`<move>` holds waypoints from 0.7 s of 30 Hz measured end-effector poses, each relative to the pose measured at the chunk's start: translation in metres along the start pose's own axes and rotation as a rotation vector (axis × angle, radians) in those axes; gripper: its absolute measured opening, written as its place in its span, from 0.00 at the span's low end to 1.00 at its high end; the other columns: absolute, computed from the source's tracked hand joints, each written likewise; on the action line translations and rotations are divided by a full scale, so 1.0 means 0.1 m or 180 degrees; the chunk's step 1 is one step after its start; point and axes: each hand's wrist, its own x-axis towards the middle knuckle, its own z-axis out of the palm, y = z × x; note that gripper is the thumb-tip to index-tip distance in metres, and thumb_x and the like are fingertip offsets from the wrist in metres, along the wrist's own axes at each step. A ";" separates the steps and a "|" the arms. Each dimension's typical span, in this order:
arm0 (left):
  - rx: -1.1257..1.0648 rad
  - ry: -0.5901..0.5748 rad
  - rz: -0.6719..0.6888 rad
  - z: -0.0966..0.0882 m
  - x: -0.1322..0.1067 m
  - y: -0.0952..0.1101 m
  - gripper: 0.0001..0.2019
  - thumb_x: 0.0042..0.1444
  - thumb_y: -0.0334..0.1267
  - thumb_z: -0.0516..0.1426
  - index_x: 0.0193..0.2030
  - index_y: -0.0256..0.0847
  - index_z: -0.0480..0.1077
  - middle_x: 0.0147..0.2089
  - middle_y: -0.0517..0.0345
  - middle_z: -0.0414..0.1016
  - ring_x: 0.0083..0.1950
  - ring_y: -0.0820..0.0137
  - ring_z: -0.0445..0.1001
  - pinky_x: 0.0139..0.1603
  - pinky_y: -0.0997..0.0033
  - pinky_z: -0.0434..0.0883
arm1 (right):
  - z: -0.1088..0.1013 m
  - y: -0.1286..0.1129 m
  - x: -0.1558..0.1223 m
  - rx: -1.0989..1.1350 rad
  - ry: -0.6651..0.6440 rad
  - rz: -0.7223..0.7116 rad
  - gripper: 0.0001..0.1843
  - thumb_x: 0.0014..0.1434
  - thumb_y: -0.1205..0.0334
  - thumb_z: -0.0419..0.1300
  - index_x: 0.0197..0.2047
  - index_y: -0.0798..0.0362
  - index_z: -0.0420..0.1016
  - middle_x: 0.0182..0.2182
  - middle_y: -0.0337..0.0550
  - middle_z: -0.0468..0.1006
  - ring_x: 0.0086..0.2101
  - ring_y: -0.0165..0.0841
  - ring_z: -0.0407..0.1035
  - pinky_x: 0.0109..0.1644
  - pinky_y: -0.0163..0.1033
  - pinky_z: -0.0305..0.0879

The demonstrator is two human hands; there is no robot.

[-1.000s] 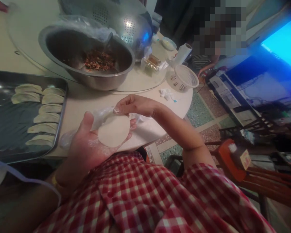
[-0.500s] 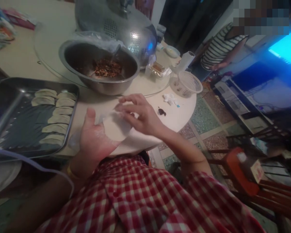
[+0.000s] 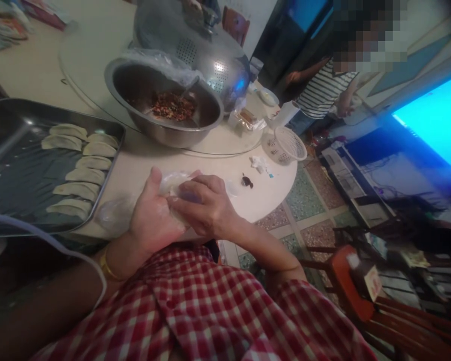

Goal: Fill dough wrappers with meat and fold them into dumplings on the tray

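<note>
1. The left hand (image 3: 154, 220) lies palm up at the near edge of the table (image 3: 143, 160), cupping a round dough wrapper (image 3: 172, 184); its fingers curl up around the wrapper's far side.
2. The right hand (image 3: 206, 208) lies over the wrapper, fingers together and pressed down on it, so only a pale edge shows by the left thumb.
3. The wrapper looks thin, soft and light, dusted with flour. It would likely tear or stretch if pulled, so it is best held flat on the palm and pinched only at the rim.
4. Beyond the hands stands a steel bowl (image 3: 135, 95) of chopped filling (image 3: 173, 106); to the left a tray (image 3: 7, 108) carries 8 folded dumplings (image 3: 88, 162).
5. 1 second ago the wrapper lay open on the palm with the right fingers only pinching its top edge; now the right hand has come down to cover it.
</note>
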 end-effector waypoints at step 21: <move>-0.0134 0.0041 0.0704 0.06 0.46 0.60 0.40 0.70 0.59 0.49 0.78 0.31 0.47 0.64 0.35 0.77 0.62 0.56 0.79 0.57 0.60 0.81 | 0.35 2.03 1.42 0.0209 -0.1222 0.2430 0.12 0.68 0.64 0.57 0.38 0.56 0.82 0.33 0.44 0.82 0.37 0.35 0.73 0.46 0.39 0.66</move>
